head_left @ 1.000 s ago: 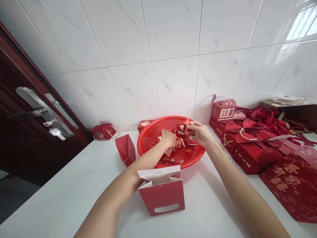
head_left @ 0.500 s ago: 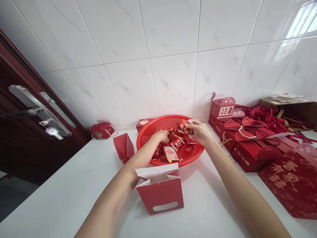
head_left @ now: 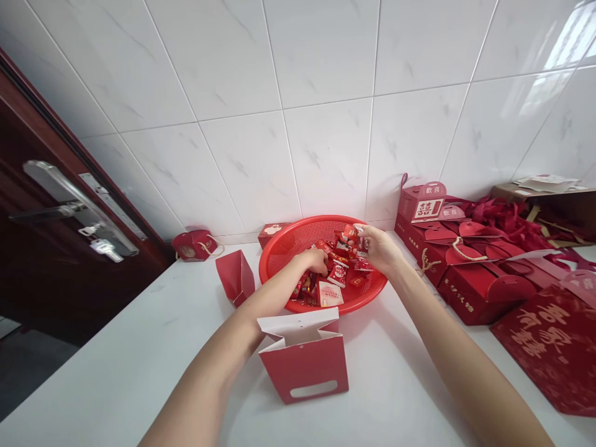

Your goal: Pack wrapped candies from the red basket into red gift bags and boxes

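Observation:
A red plastic basket (head_left: 278,253) with a perforated wall holds red wrapped candies (head_left: 338,274) and a pale pink printed packet (head_left: 329,294). My left hand (head_left: 315,261) reaches into it, fingers curled down among the candies; their tips are hidden. At the basket's right rim, my right hand (head_left: 379,248) pinches small red wrapped candies, partly covered by the fingers. Between my forearms a red paper gift box (head_left: 305,366) stands upright with its white-lined top open and a white slot low on its front.
Left of the basket lies an open red box (head_left: 233,277), with a closed corded box (head_left: 194,244) behind it. Several red gift boxes (head_left: 484,292) are piled right, near ribbons (head_left: 503,214) and a cardboard box (head_left: 582,202). A door handle (head_left: 69,208) with keys is far left.
My left hand has shifted slightly right and deeper among the candies, which have moved about. My right hand stays at the rim with its candies. The whole view has shifted a little.

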A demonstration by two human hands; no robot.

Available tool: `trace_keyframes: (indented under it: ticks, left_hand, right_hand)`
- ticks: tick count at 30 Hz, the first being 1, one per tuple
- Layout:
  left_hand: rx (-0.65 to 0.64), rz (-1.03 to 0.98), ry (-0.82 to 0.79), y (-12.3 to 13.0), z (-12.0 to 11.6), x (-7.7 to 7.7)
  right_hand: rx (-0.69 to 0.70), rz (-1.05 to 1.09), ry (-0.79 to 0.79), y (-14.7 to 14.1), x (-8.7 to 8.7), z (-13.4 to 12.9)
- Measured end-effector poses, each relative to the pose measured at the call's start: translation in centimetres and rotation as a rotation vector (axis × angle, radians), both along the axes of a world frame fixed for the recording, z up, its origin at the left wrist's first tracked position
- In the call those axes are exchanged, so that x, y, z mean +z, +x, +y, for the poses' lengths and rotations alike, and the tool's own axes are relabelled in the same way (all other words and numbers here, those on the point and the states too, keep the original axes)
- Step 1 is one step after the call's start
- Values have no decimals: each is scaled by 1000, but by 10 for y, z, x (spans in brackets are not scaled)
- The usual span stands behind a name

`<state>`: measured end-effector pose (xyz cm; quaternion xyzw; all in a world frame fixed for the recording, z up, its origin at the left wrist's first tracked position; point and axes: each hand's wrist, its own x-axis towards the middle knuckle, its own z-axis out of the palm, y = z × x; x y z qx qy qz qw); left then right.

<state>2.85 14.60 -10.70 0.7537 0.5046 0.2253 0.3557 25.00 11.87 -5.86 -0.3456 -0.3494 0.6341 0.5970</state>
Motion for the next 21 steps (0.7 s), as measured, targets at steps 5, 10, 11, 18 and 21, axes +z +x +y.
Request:
trace_keyframes:
  ticks: [5,10,11,18,21]
  left_hand:
    - [-25,-43,33,18,26,23]
    - [-57,-81,76,25,35,40]
    - [-54,-96,86,26,35,42]
    - [32,-243,60,31,24,51]
    - [37,-282,36,32,24,54]
  right_hand:
    - [5,-65,81,0,-4,-1]
    - [22,-89,71,0,-3,-4]
    - [16,-86,65,0,-3,-4]
    - [-14,-60,74,0,-4,-3]
    - [-29,-76,74,-1,-3,-4]
